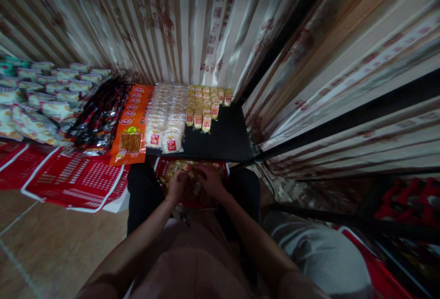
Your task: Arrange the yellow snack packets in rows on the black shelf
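Observation:
Both my hands reach down into a red basket [160,167] on my lap, filled with small snack packets [174,167]. My left hand [177,185] has its fingers curled among the packets. Close beside it, my right hand [210,180] also has its fingers bent over the packets. What either hand grips is too dark and blurred to make out. Just beyond the basket is a black shelf [223,141] with rows of small yellow packets [202,106] at its back.
Left of the yellow packets lie rows of clear rice-cracker packs [167,115], an orange snack pack row [132,127], dark red packets [99,118] and pale bags [41,102]. Red baskets [74,177] lie below them. Striped curtains hang behind. A grey bag [319,253] sits at my right.

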`<state>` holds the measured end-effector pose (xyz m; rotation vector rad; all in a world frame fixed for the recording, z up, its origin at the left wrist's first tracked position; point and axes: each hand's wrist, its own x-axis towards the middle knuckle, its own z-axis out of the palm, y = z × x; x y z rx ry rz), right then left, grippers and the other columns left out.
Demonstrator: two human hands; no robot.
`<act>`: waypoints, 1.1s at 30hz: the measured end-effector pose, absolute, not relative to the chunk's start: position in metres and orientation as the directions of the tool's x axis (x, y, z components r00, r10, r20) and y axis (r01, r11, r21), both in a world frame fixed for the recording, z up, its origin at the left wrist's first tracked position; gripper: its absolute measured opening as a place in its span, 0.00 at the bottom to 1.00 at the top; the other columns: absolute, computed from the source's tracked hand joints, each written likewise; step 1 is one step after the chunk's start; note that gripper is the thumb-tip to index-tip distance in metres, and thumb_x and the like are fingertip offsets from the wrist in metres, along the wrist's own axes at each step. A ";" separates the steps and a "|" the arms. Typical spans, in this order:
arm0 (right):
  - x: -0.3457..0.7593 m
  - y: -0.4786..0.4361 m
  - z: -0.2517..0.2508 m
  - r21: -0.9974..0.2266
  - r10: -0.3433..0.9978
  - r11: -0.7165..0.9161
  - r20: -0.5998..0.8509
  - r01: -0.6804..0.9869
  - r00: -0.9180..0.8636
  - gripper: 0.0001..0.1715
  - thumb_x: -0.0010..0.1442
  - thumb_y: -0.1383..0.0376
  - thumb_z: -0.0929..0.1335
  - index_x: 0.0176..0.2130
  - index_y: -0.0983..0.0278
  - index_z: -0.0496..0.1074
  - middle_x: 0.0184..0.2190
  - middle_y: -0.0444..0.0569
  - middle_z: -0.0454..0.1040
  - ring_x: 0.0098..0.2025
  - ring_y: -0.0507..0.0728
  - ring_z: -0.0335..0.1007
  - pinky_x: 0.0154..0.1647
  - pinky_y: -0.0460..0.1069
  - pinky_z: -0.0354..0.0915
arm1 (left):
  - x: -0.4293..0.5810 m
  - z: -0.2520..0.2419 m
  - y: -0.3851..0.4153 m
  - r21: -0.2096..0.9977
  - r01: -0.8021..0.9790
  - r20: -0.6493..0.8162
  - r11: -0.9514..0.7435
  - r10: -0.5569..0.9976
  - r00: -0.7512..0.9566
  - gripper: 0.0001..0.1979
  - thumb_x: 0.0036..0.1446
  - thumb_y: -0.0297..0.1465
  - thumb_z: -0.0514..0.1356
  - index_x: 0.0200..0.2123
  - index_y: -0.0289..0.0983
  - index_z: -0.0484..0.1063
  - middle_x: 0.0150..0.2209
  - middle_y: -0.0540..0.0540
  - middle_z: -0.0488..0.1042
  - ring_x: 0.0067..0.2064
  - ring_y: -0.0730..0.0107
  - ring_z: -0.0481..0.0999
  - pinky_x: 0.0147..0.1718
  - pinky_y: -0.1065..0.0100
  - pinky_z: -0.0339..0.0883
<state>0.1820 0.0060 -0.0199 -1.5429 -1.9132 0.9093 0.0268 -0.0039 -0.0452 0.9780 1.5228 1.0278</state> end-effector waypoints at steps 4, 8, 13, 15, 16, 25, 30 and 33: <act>0.182 0.010 0.002 -0.723 0.946 0.241 0.024 0.648 -0.324 0.26 0.53 0.76 0.63 0.51 0.63 0.68 0.48 0.52 0.69 0.52 0.56 0.64 0.55 0.54 0.59 | 0.013 -0.019 0.001 0.955 0.117 -0.262 0.273 0.959 -0.105 0.04 0.46 0.31 0.57 0.26 0.37 0.70 0.23 0.53 0.70 0.28 0.73 0.68 0.29 0.73 0.62; 0.184 0.016 0.020 -0.677 0.905 0.337 0.041 0.654 -0.423 0.27 0.54 0.75 0.63 0.54 0.62 0.65 0.51 0.51 0.66 0.52 0.55 0.63 0.55 0.52 0.59 | 0.003 0.008 0.011 0.968 0.138 -0.204 0.209 0.978 -0.049 0.05 0.46 0.33 0.58 0.26 0.37 0.69 0.23 0.54 0.68 0.27 0.74 0.67 0.27 0.74 0.60; 0.187 0.022 0.029 -0.615 0.893 0.395 0.083 0.682 -0.442 0.28 0.56 0.69 0.66 0.56 0.60 0.62 0.54 0.51 0.64 0.53 0.55 0.63 0.53 0.50 0.62 | 0.002 0.034 0.022 0.977 0.062 -0.205 0.203 0.978 0.025 0.07 0.45 0.33 0.59 0.27 0.36 0.70 0.22 0.54 0.69 0.25 0.76 0.67 0.25 0.75 0.59; 0.188 0.024 0.031 -0.600 0.899 0.395 0.099 0.695 -0.426 0.25 0.57 0.65 0.66 0.55 0.60 0.63 0.52 0.51 0.66 0.52 0.56 0.64 0.52 0.50 0.63 | 0.005 0.042 0.027 0.974 -0.001 -0.226 0.226 0.973 0.055 0.07 0.44 0.34 0.60 0.27 0.36 0.69 0.21 0.54 0.69 0.24 0.76 0.67 0.24 0.75 0.60; 0.189 0.024 0.032 -0.599 0.902 0.395 0.109 0.696 -0.418 0.24 0.58 0.63 0.66 0.54 0.61 0.64 0.51 0.52 0.67 0.52 0.56 0.65 0.51 0.50 0.63 | 0.006 0.046 0.030 0.969 -0.035 -0.240 0.243 0.968 0.069 0.08 0.44 0.34 0.60 0.27 0.36 0.69 0.21 0.54 0.69 0.23 0.76 0.68 0.24 0.75 0.60; 0.196 0.038 0.048 -0.841 0.964 0.139 -0.005 0.523 -0.264 0.18 0.59 0.62 0.62 0.50 0.63 0.64 0.36 0.46 0.77 0.29 0.51 0.71 0.32 0.45 0.65 | 0.031 0.070 0.070 0.933 -0.103 -0.328 0.344 0.933 0.146 0.11 0.46 0.37 0.62 0.28 0.35 0.68 0.18 0.53 0.71 0.20 0.77 0.70 0.20 0.75 0.63; 0.204 0.051 0.040 -0.919 0.975 0.097 0.011 0.383 -0.221 0.18 0.60 0.62 0.60 0.49 0.63 0.65 0.35 0.47 0.76 0.33 0.53 0.72 0.34 0.46 0.67 | 0.045 0.069 0.082 0.932 -0.090 -0.334 0.351 0.928 0.163 0.12 0.49 0.38 0.61 0.29 0.34 0.67 0.19 0.53 0.70 0.21 0.78 0.70 0.22 0.75 0.65; 0.211 0.060 0.033 -0.953 0.983 0.051 -0.006 0.300 -0.186 0.20 0.60 0.62 0.60 0.50 0.63 0.64 0.38 0.49 0.76 0.36 0.54 0.73 0.37 0.47 0.68 | 0.053 0.064 0.087 0.946 -0.038 -0.310 0.322 0.932 0.185 0.12 0.47 0.35 0.62 0.33 0.34 0.69 0.22 0.53 0.70 0.22 0.78 0.70 0.21 0.76 0.64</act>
